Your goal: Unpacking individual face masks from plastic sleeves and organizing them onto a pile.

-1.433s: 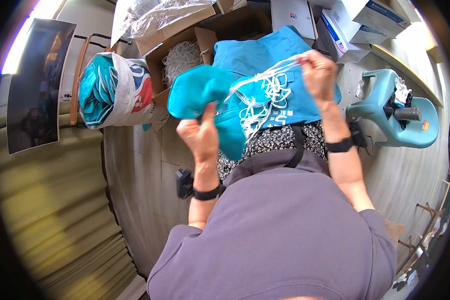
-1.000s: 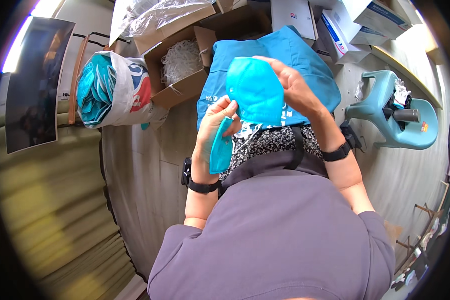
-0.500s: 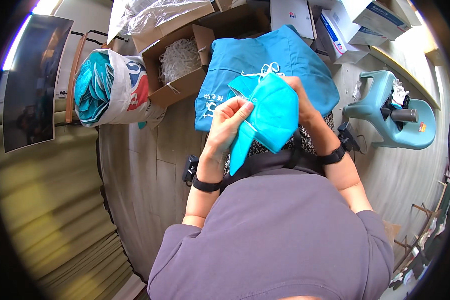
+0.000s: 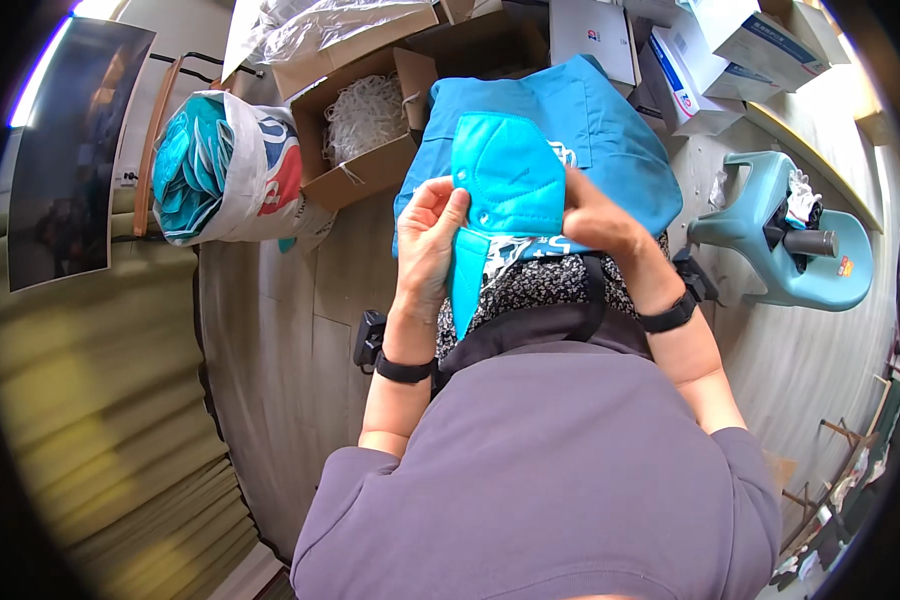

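I hold a turquoise fold-flat face mask (image 4: 505, 170) over my lap, its quilted panel facing me and one flap hanging down. Two small round holes or eyelets show near its left edge. My left hand (image 4: 430, 230) pinches that edge between thumb and fingers. At the opposite edge is my right hand (image 4: 607, 218), its fingers curled against the mask with the tips hidden behind it. White elastic straps (image 4: 508, 252) dangle under the mask, and more white cord shows by its right side. A blue cloth (image 4: 610, 120) with white print lies across my lap beneath.
At the left, a white bag (image 4: 245, 150) is packed with turquoise masks (image 4: 192, 165). Beyond it, a cardboard box (image 4: 355, 180) holds tangled white straps (image 4: 363, 120). White boxes (image 4: 685, 85) stand at the far right, near a pale blue-green plastic stool (image 4: 760, 235) carrying a dark cylinder.
The mask has turned and tipped up, so its broad panel now stands upright facing me. My left hand moved slightly left and down; my right hand shifted down along the mask's right edge.
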Action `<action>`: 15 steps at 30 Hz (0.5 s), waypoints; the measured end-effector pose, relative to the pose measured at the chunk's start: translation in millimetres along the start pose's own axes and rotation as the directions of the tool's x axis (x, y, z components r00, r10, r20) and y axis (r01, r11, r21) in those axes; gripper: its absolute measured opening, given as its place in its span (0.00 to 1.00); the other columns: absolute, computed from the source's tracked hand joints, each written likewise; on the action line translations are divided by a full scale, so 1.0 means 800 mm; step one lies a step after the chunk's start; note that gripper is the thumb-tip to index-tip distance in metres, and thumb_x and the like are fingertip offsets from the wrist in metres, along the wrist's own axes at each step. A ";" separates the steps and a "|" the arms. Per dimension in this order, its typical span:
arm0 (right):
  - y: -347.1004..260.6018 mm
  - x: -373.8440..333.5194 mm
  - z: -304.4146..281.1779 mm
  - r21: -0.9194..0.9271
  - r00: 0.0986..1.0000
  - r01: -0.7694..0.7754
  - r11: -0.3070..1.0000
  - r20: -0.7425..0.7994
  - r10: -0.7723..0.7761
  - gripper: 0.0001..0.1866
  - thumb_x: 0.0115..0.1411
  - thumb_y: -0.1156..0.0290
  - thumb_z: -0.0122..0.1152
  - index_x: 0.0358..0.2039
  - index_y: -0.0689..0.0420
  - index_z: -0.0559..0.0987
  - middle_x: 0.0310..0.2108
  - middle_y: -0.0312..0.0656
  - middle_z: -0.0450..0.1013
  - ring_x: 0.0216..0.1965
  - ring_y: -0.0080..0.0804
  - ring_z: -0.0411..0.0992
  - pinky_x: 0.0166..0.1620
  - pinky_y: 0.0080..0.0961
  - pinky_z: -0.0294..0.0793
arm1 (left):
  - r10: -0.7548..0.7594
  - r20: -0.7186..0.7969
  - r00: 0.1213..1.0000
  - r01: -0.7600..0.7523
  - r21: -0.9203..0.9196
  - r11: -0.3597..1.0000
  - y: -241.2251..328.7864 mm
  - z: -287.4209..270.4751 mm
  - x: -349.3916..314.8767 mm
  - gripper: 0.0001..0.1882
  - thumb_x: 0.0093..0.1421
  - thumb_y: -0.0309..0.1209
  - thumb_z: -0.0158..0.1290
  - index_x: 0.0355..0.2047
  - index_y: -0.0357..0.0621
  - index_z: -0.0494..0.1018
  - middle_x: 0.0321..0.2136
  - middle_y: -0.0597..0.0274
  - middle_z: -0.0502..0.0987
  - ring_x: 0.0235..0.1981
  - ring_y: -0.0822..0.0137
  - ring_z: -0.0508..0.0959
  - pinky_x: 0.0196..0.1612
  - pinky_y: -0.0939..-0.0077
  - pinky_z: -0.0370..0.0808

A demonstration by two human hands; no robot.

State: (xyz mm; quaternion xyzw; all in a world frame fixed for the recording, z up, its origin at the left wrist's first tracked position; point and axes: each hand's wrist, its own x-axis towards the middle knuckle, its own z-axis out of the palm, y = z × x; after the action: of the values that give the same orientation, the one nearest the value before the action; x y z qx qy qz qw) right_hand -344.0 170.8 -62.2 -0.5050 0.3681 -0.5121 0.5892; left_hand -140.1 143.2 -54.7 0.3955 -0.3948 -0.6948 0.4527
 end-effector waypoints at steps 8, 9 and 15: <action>0.002 0.000 0.014 -0.113 1.000 -0.022 0.993 -0.023 0.019 0.03 0.59 0.77 0.63 0.31 0.64 0.82 0.25 0.33 0.76 0.29 0.16 0.71 0.34 0.19 0.73 | -0.108 -0.077 0.991 0.104 -0.059 0.993 -0.010 -0.005 -0.003 0.08 0.67 0.33 0.55 0.41 0.42 0.75 0.25 0.71 0.76 0.21 0.81 0.71 0.24 0.88 0.68; 0.000 -0.001 0.017 -0.103 0.999 -0.044 0.994 -0.017 0.042 0.03 0.58 0.78 0.63 0.31 0.63 0.81 0.25 0.33 0.76 0.28 0.15 0.71 0.33 0.19 0.72 | -0.130 0.079 0.988 0.145 -0.221 0.964 -0.010 -0.011 -0.003 0.10 0.68 0.36 0.54 0.40 0.42 0.74 0.22 0.71 0.74 0.17 0.80 0.69 0.19 0.87 0.65; -0.016 -0.012 0.039 -0.407 0.998 0.049 0.912 -0.021 -0.063 0.05 0.54 0.81 0.64 0.25 0.62 0.76 0.19 0.39 0.72 0.23 0.18 0.67 0.27 0.22 0.67 | -0.026 -0.269 0.963 0.010 -0.059 0.998 -0.025 -0.057 0.009 0.08 0.68 0.35 0.52 0.37 0.44 0.74 0.22 0.70 0.73 0.17 0.79 0.69 0.17 0.86 0.64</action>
State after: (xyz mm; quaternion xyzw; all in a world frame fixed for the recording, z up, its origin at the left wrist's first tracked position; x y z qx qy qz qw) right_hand -319.5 187.4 -43.8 -0.6181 0.4618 -0.4495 0.4501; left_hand -107.2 132.9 -91.2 0.4768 -0.3059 -0.6496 0.5070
